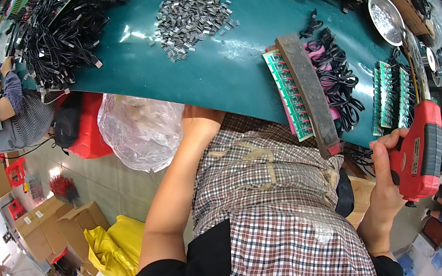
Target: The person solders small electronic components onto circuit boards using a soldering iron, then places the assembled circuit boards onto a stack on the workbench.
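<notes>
My right hand (388, 178) is at the right side of the table, gripping a red-and-black pistol-shaped soldering gun (419, 157). The thumb points up, and the fingers reach the gun's near side. My left hand (198, 119) is at the table's front edge in front of my apron, its fingers hidden below the edge. Between the hands, a strip of green circuit boards (289, 96) leans along a dark bar (309, 96). Black cables (342, 85) with pink parts lie on the bar's right side. More green board strips (384, 99) stand nearer the soldering gun.
On the green table (136, 65) lies a heap of small metal connectors (189, 20). Black cables (57, 37) pile up at the far left. A round metal dish (386, 19) sits at the right. A clear plastic bag (140, 130) hangs below the front edge. Another person (6, 118) sits at left.
</notes>
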A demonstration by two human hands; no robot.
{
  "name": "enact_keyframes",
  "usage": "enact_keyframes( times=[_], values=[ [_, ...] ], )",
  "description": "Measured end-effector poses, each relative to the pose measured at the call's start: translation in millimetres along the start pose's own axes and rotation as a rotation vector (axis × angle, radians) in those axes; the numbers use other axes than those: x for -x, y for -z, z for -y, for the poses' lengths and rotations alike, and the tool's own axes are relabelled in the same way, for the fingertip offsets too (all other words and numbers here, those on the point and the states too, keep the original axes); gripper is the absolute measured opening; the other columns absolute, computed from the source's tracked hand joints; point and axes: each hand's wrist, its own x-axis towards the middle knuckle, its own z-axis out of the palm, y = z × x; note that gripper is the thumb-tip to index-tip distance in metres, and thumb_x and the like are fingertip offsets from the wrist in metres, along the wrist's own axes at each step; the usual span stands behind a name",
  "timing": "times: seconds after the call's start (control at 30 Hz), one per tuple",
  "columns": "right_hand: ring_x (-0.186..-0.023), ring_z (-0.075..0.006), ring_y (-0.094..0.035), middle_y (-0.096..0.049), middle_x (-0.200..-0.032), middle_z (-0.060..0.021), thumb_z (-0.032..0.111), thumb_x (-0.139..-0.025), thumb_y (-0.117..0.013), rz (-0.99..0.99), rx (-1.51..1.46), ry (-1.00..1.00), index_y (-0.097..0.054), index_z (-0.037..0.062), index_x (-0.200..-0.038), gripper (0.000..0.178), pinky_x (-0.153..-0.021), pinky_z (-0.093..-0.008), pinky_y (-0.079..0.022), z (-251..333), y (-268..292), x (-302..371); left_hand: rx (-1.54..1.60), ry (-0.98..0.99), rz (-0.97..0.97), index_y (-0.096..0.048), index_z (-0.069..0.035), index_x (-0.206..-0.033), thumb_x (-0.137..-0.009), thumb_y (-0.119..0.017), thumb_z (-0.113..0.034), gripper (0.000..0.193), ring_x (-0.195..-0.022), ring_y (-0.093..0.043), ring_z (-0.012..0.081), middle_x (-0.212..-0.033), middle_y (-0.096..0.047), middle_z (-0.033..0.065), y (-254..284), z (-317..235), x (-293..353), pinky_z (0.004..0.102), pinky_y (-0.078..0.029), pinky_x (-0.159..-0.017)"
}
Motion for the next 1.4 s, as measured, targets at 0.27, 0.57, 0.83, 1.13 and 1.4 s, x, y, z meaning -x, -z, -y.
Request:
enact_keyframes(
  times=[0.27, 0.57, 0.83, 1.13, 1.4],
  values=[
    [-0.087, -0.0176, -0.060, -0.056, -0.100, -0.0089, -0.013, -0.092, -0.063, -0.016, 0.033, 0.044, -0.050, -0.0040, -0.127, 0.038, -0.080, -0.0336, -0.056, 2, 5, 8, 0.093, -0.344, -0.450, -0.064, -0.009, -0.131, -0.098, -0.059, -0.033, 0.041, -0.118, -0.062, 0.0344, -0.133, -0.064, 0.0153, -48, 44, -68, 0.0473, -0.050, -0.099],
    [-0.083, -0.0165, -0.059, -0.056, -0.099, -0.0092, -0.014, -0.091, -0.063, -0.065, 0.029, 0.064, -0.050, -0.0038, -0.128, 0.040, -0.077, -0.0311, -0.053, 3, 11, 1, -0.232, -0.143, -0.400, -0.060, -0.008, -0.136, -0.097, -0.061, -0.030, 0.044, -0.126, -0.057, 0.0344, -0.139, -0.060, 0.0161, -50, 66, -54, 0.0456, -0.047, -0.104],
    [-0.082, -0.0170, -0.060, -0.055, -0.100, -0.0093, -0.015, -0.091, -0.060, -0.063, -0.016, 0.078, -0.049, -0.0024, -0.129, 0.042, -0.074, -0.0301, -0.052, 10, 10, -11, 0.053, -0.375, -0.327, -0.057, -0.006, -0.137, -0.098, -0.060, -0.025, 0.044, -0.130, -0.054, 0.0341, -0.141, -0.058, 0.0174, -49, 51, -75, 0.0451, -0.046, -0.106],
    [-0.083, -0.0159, -0.057, -0.053, -0.101, -0.0092, -0.015, -0.091, -0.059, -0.039, -0.013, 0.024, -0.049, -0.0017, -0.129, 0.042, -0.078, -0.0327, -0.053, 8, 12, -7, 0.168, -0.306, -0.289, -0.059, -0.004, -0.135, -0.098, -0.061, -0.024, 0.042, -0.128, -0.056, 0.0335, -0.139, -0.060, 0.0176, -66, 9, -77, 0.0447, -0.046, -0.106],
    [-0.084, -0.0170, -0.057, -0.052, -0.102, -0.0090, -0.014, -0.091, -0.059, -0.001, -0.034, -0.013, -0.047, -0.0012, -0.130, 0.042, -0.080, -0.0351, -0.053, 14, 16, -5, 0.291, -0.220, -0.211, -0.060, -0.003, -0.134, -0.099, -0.061, -0.023, 0.040, -0.126, -0.057, 0.0330, -0.137, -0.061, 0.0179, -53, 20, -43, 0.0443, -0.046, -0.106]
  ],
)
